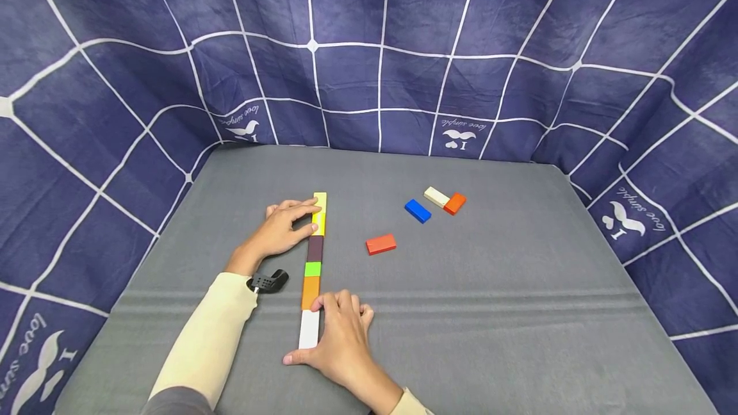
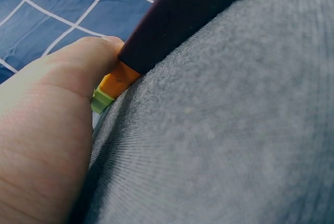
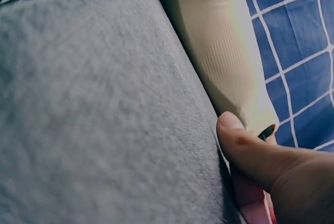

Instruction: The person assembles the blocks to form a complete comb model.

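Flat blocks lie end to end in a line on the grey table. From far to near in the head view come yellow, dark purple, green, orange and white. My left hand rests along the left side of the yellow part, fingertips and thumb touching it. My right hand pinches the white block lengthwise, thumb at its near end and index finger by the orange joint. In the left wrist view, the thumb lies beside the dark purple block.
Right of the line lie a red block and a blue block. Farther back, a cream block touches an orange-red block. A blue cloth with white grid lines hangs around the table.
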A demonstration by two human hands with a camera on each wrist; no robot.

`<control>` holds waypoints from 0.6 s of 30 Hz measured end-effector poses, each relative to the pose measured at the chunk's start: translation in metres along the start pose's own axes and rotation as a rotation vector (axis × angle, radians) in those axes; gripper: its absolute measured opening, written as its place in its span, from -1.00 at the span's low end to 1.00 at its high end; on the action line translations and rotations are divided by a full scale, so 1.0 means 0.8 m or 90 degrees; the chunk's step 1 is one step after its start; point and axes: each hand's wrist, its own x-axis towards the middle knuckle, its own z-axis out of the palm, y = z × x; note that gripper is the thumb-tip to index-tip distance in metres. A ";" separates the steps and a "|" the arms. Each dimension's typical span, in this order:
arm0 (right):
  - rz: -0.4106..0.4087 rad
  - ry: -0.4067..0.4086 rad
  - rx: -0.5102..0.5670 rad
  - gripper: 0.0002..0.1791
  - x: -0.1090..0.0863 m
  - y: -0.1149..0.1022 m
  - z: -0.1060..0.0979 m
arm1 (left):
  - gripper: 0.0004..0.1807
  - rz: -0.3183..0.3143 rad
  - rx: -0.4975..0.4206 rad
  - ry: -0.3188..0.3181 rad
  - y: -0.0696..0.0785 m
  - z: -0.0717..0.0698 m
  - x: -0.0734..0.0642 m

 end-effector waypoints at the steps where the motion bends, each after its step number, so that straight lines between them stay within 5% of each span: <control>1: -0.004 0.001 -0.003 -0.02 0.000 0.001 0.001 | -0.48 -0.001 0.001 -0.001 0.000 -0.001 0.000; 18: -0.016 -0.014 -0.015 0.02 0.012 0.003 0.003 | -0.47 -0.015 0.005 -0.008 0.001 -0.001 -0.001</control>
